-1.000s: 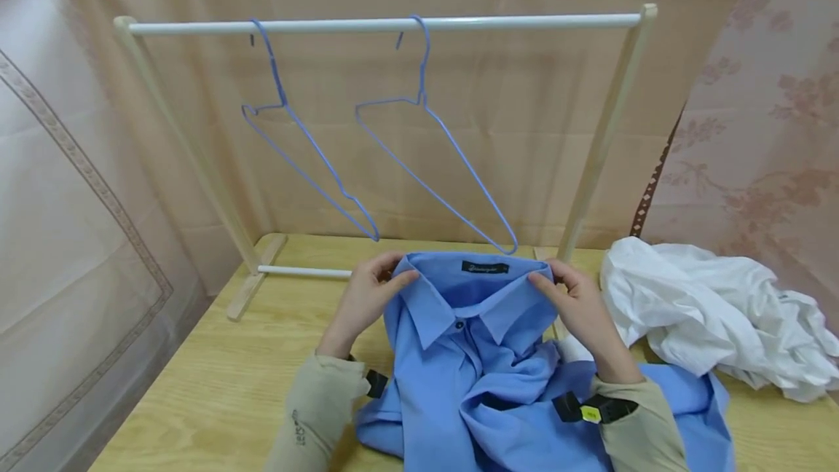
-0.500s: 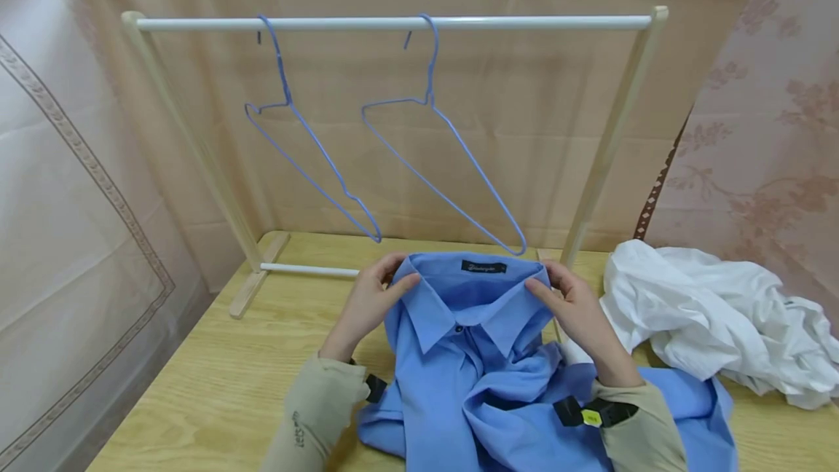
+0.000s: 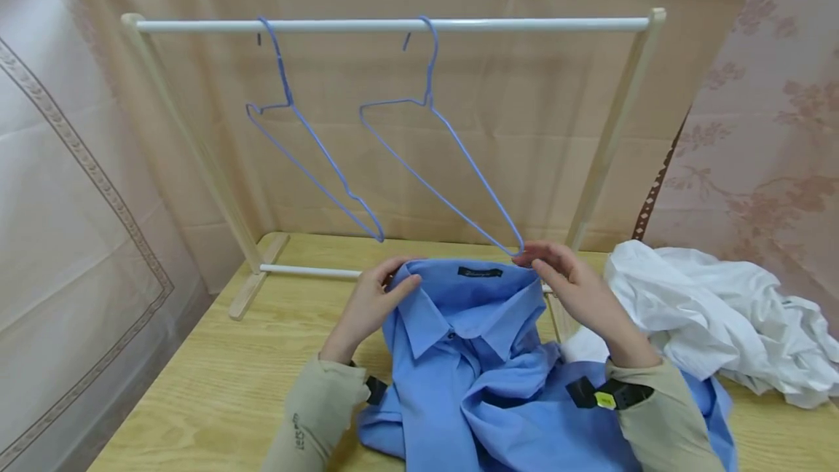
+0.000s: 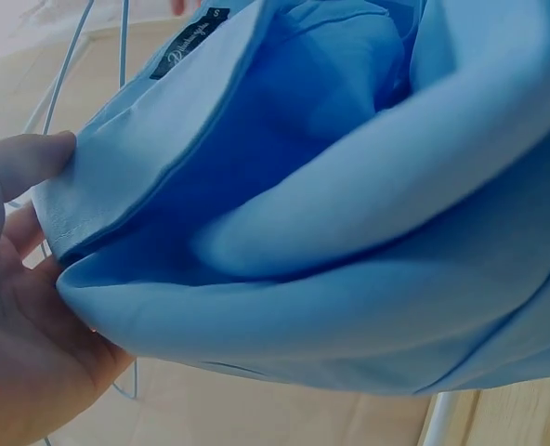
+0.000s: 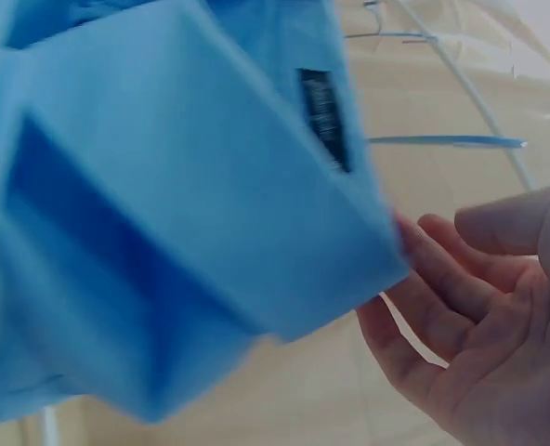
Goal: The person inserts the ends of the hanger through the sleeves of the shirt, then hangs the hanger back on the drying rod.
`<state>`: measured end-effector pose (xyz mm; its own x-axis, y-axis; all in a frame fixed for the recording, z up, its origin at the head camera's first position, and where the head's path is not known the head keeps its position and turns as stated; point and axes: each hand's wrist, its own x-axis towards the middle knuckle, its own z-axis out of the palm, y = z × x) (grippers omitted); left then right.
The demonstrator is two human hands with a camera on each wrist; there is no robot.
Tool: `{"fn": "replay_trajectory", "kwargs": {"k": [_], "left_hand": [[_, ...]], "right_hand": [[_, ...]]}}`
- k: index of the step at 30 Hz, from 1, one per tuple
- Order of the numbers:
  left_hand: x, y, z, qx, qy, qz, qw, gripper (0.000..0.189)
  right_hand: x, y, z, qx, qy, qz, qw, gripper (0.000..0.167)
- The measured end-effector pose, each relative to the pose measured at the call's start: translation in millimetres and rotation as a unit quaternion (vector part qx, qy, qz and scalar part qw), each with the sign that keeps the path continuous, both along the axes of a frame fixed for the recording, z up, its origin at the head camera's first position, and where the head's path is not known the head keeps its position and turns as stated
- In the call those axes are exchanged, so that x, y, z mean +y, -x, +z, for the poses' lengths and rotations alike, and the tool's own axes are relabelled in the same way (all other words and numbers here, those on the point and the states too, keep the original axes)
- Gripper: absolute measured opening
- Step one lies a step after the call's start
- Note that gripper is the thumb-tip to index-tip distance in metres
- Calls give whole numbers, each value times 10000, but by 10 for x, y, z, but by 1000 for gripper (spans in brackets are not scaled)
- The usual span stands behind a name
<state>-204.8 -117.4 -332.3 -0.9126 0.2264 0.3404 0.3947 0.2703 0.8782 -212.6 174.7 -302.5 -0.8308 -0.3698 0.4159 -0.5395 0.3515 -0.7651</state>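
A blue collared shirt (image 3: 432,384) with a dark neck label (image 3: 480,272) lies bunched on the table, its collar raised toward the rack. My left hand (image 3: 370,304) pinches the collar's left side, thumb in front and fingers behind, as the left wrist view also shows. The right hand (image 3: 580,293) is off the collar's right side, thumb and fingers apart. In the right wrist view the fingers (image 5: 433,297) are loosely spread, with fingertips right at the collar's edge. Just above, the lower end of one blue wire hanger (image 3: 472,159) overlaps the right fingertips in the head view.
A second blue hanger (image 3: 314,159) hangs to the left on the white rail (image 3: 341,25) of a wooden-ended rack. Crumpled white cloth (image 3: 708,304) lies at the table's right side. Beige fabric (image 3: 537,93) hangs behind the rack.
My right hand has let go of the collar and moved slightly up and away. The collar's right side has sunk a little and shifted left. The left hand keeps its hold.
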Motion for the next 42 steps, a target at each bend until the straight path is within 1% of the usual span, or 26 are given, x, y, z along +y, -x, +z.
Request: {"fn": "replay_trajectory", "kwargs": {"k": [3, 5, 7, 9, 12, 14, 16, 19, 21, 26, 29, 31, 35, 38, 42], "left_hand": [[-24, 73, -86, 45, -7, 18, 10000, 30], [-35, 91, -102, 147, 7, 17, 9999, 29], [-43, 99, -107, 243, 25, 7, 9997, 29], [-46, 105, -112, 308, 36, -24, 9995, 30], [-45, 102, -118, 350, 48, -47, 9994, 31], [-41, 99, -126, 307, 60, -60, 9995, 31], [-38, 93, -134, 270, 61, -69, 9996, 32], [-33, 86, -141, 220, 61, -113, 9997, 33], [-21, 40, -80, 168, 62, -118, 9998, 32], [4, -88, 107, 64, 97, -147, 9998, 29], [0, -96, 118, 118, 73, -206, 9997, 28], [-3, -103, 123, 136, 70, -230, 9996, 27], [-9, -96, 110, 151, 78, -227, 9996, 28], [-18, -30, 23, 124, 54, -227, 9997, 28], [-33, 72, -107, 125, 19, -224, 9997, 28]], "right_hand": [[-33, 68, 205, -44, 131, 154, 9998, 30], [-60, 120, 345, -95, 157, 123, 9998, 33], [-95, 172, 481, -237, 202, 117, 9994, 35], [-139, 227, 616, -488, 255, 151, 9984, 38], [-232, 312, 839, -1018, 175, 239, 9944, 41], [-302, 369, 994, -1414, 65, 347, 9893, 43], [-371, 410, 1141, -1721, -77, 413, 9842, 44], [-478, 452, 1315, -2090, -52, 460, 9768, 45], [-550, 469, 1401, -2235, 7, 443, 9737, 44], [-717, 552, 1521, -2454, 123, 410, 9685, 39], [-824, 620, 1539, -2614, 126, 279, 9647, 39], [-897, 656, 1541, -2746, 113, 193, 9613, 42], [-1016, 703, 1542, -2937, 217, 28, 9556, 44], [-1074, 722, 1542, -2929, 303, -78, 9556, 44], [-1128, 753, 1534, -2811, 464, -168, 9584, 43]]}}
